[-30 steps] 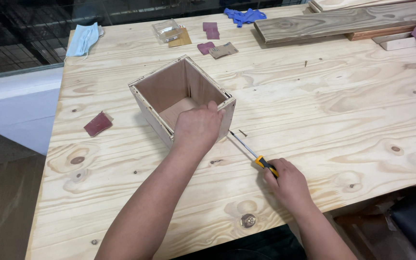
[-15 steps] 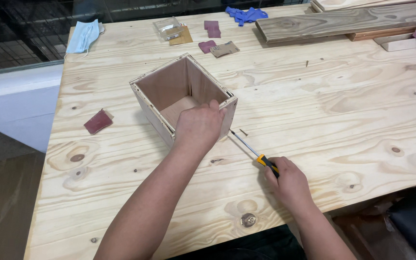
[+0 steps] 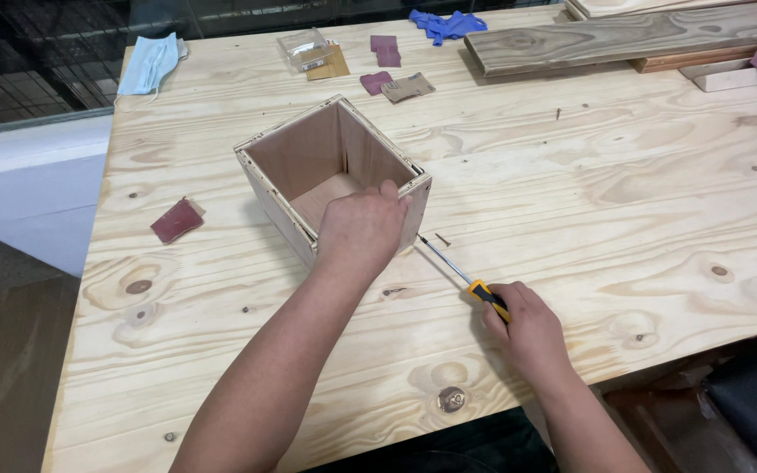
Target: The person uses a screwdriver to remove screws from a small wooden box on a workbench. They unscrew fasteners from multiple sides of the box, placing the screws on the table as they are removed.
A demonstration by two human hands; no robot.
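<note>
An open-topped plywood box [image 3: 304, 162] stands on the pale pine workbench [image 3: 571, 193]. My left hand [image 3: 359, 229] grips the box's near wall, fingers hooked over its rim. My right hand [image 3: 527, 328] is closed on the yellow-and-black handle of a screwdriver [image 3: 462, 276]. The thin metal shaft lies low over the bench and points up-left at the box's near right corner. A small loose screw [image 3: 442, 238] lies on the bench just beside the shaft's tip.
A maroon sandpaper piece [image 3: 177, 219] lies left of the box. Further back are sandpaper scraps [image 3: 396, 83], a clear plastic case [image 3: 304, 45], a light blue face mask [image 3: 146, 63], blue gloves [image 3: 444, 24] and stacked planks [image 3: 624, 39]. The bench's near edge runs under my forearms.
</note>
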